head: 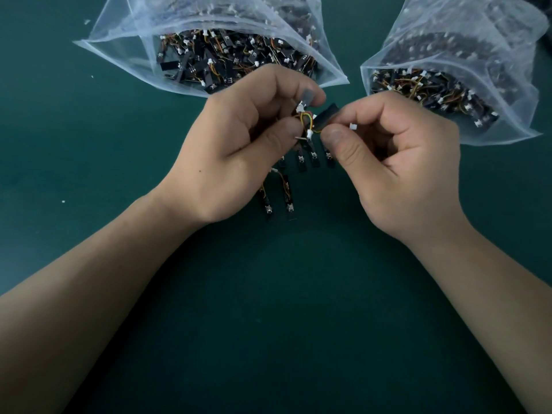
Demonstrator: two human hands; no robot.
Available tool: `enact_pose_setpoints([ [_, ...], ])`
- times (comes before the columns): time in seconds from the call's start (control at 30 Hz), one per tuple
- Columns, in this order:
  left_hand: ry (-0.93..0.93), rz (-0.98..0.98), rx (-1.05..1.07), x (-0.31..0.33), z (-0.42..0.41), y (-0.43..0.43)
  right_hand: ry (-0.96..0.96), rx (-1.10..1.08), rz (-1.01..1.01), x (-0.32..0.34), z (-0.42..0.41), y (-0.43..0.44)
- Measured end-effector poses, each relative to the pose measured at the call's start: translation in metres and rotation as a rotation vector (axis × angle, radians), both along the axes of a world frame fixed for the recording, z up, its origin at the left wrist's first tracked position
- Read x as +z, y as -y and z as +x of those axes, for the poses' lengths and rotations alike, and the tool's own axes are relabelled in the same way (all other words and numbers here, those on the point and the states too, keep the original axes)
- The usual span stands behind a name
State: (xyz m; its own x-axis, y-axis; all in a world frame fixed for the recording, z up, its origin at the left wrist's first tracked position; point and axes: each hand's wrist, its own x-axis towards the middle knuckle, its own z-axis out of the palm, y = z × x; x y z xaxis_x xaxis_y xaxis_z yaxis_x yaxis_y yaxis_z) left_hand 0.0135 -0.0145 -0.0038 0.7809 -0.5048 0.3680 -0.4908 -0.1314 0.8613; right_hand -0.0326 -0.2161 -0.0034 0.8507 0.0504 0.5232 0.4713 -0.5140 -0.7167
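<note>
Just above a dark green tabletop point(89, 162), two bare hands work together on a small wired part point(310, 122). Fingers of the left hand point(236, 150) curl and pinch its white connector end; those of the right hand point(400, 162) curl and pinch its black strip point(326, 115). Finished black strips point(301, 165) lie beneath, and two open clear bags point(185, 52) of like parts lie beyond.

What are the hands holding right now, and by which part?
The left hand pinches the coloured wires near a white connector. The right hand pinches the black board by its lower end, between thumb and forefinger.
</note>
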Motion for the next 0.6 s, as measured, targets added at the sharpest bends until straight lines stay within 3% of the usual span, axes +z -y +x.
enact_pose_setpoints([
  [0.6, -0.062, -0.021, -0.06, 0.0006, -0.0031, -0.0008, -0.057, 0.024, -0.036, 0.0002, 0.0007, -0.0003],
])
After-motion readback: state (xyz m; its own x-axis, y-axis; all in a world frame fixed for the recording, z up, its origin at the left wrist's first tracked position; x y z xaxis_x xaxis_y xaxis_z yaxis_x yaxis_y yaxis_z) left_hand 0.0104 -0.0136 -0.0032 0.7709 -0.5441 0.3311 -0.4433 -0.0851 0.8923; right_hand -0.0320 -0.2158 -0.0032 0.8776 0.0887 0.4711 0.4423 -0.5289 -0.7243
